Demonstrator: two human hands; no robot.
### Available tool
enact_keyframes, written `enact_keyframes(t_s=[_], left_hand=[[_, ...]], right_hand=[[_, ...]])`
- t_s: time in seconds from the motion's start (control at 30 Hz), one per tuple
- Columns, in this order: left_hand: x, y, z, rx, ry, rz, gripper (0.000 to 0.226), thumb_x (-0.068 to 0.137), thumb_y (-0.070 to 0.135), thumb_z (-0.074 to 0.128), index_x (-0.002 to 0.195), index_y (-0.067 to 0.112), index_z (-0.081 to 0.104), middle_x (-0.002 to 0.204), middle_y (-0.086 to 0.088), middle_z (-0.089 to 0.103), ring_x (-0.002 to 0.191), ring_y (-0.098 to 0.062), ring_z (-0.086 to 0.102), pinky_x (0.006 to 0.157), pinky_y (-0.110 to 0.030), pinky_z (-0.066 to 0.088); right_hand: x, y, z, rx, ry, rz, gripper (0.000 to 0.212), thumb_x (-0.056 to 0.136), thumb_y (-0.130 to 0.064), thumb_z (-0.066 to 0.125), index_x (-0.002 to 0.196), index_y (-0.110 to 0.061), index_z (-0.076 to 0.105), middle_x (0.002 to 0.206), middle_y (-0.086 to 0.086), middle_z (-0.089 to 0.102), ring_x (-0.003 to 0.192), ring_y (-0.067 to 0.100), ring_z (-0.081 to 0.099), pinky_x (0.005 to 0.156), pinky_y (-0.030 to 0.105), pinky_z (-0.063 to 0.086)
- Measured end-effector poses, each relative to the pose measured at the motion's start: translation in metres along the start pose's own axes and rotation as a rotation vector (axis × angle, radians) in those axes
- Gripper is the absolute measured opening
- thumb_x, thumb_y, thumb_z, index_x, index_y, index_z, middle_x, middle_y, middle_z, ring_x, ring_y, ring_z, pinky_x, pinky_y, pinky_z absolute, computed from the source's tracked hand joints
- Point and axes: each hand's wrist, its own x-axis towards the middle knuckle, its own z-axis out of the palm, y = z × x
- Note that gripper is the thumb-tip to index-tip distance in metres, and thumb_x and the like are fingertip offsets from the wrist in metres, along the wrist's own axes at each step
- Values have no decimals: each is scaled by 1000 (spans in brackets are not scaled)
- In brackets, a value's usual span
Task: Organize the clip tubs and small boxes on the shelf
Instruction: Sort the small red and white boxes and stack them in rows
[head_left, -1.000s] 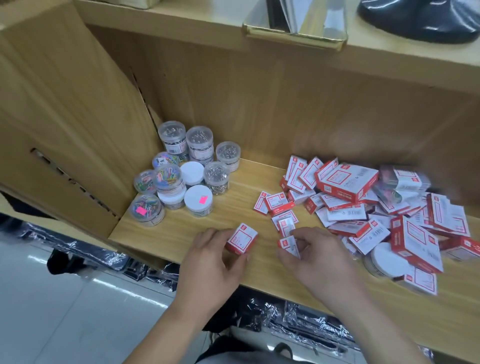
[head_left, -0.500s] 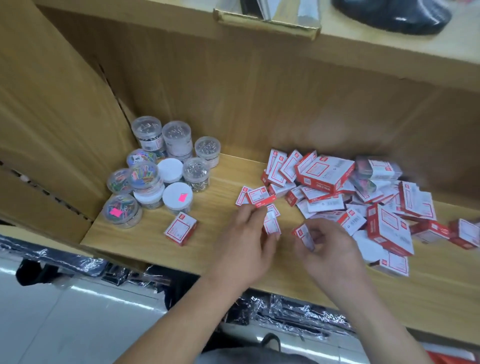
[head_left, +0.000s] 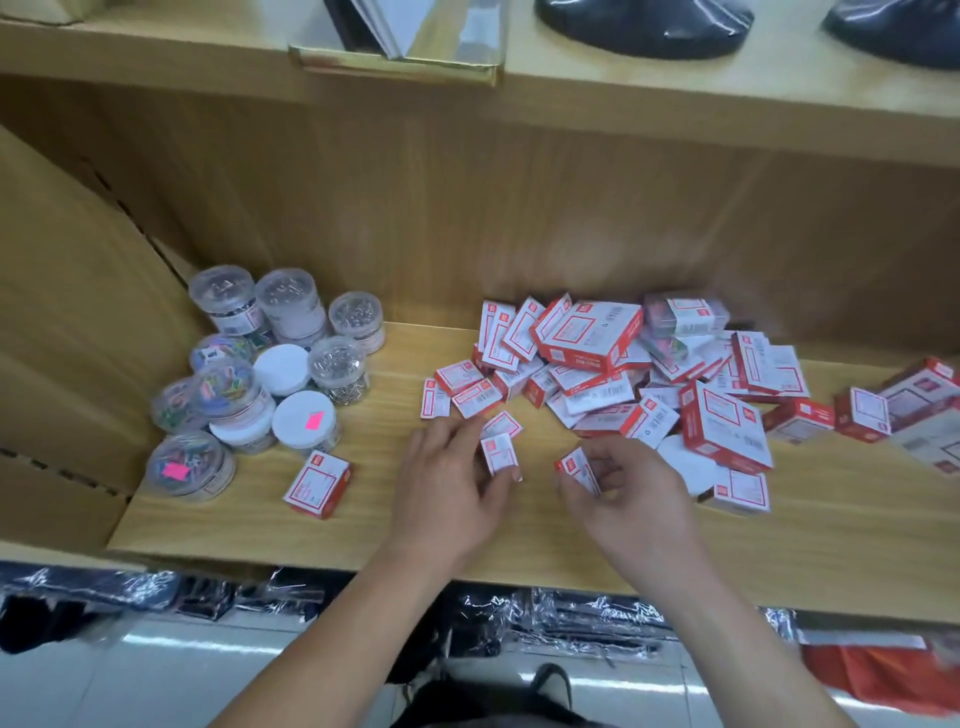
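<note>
On the wooden shelf (head_left: 363, 530) near the clip tubs (head_left: 291, 364), the left hand (head_left: 452, 488) is pinching a small box (head_left: 500, 453) and the right hand (head_left: 631, 499) a second box (head_left: 577, 467), each grip squeezing flat sides of probably light, stiff card.

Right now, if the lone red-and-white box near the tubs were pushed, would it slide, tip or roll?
The box would probably slide, not roll: its faces are flat and the wooden shelf looks smooth. It looks like thin cardboard, so likely light and easy to dent. It lies on a broad face, so tipping seems unlikely.
</note>
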Motion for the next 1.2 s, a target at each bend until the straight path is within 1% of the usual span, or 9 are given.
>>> enact_keyframes(t_s=[0.2, 0.33, 0.47, 0.63, 0.7, 0.83, 1.0, 1.1, 1.2], left_hand=[[-1, 2, 1, -59, -37, -80, 49, 73, 53, 69, 117, 32, 67, 104, 4, 59, 100, -26, 57, 92, -41, 47], [5, 13, 5, -121, -69, -113, 40, 73, 40, 66, 112, 35, 62, 109, 11, 63, 107, -21, 58, 92, -42, 47], [10, 13, 15, -365, -133, -196, 40, 73, 32, 70, 112, 36, 60, 99, 12, 68, 92, -14, 66, 88, -40, 55], [-9, 50, 12, -566, -40, -150, 25, 74, 36, 76, 97, 38, 67, 89, 9, 71, 77, -14, 66, 74, -42, 57], [-15, 76, 12, -593, -1, -94, 22, 76, 37, 76, 97, 36, 70, 87, 8, 70, 75, -14, 65, 72, -42, 56], [-31, 141, 46, -676, -127, -23, 20, 83, 40, 75, 101, 32, 71, 92, 8, 74, 83, -18, 70, 74, -45, 58], [-45, 234, 125, -614, -316, -14, 27, 79, 48, 76, 99, 40, 59, 81, 11, 71, 73, -10, 67, 70, -43, 57], [-34, 265, 171, -543, -299, -6, 30, 78, 49, 76, 99, 35, 60, 75, 11, 68, 69, -6, 64, 67, -34, 55], [-21, 290, 201, -438, -217, -22, 34, 78, 48, 79, 99, 25, 66, 67, 10, 61, 68, -11, 61, 65, -31, 50]], right_hand=[[4, 7, 17, 11, 28, -5, 24, 75, -26, 81, 96, -30, 70, 93, -12, 69, 85, 6, 66, 81, 39, 57], [3, 3, 19, 86, 13, 48, 23, 75, -26, 83, 89, -35, 67, 85, -22, 71, 80, -1, 67, 79, 39, 57], [6, -3, 9, 74, 15, 85, 28, 72, -35, 85, 92, -33, 65, 85, -23, 71, 81, -1, 67, 78, 38, 57], [4, -1, -28, -84, 63, -69, 33, 75, -35, 84, 103, -29, 70, 97, -14, 66, 90, 12, 64, 78, 31, 51], [0, 9, -47, -108, 132, -128, 36, 76, -34, 83, 109, -24, 72, 102, -7, 61, 93, 17, 64, 80, 35, 53], [-12, 52, -111, -65, 156, -157, 28, 78, -32, 81, 105, -27, 73, 98, -13, 58, 88, 10, 64, 79, 36, 54], [-13, 158, -201, -172, 158, 26, 20, 76, -38, 82, 89, -28, 71, 83, -8, 58, 77, 12, 61, 70, 43, 53], [0, 205, -230, -304, 107, 130, 24, 78, -45, 78, 82, -27, 63, 85, -5, 56, 78, 16, 55, 64, 34, 45], [15, 231, -244, -317, 100, 194, 28, 80, -49, 77, 92, -25, 69, 93, -2, 61, 86, 20, 59, 67, 32, 45]])
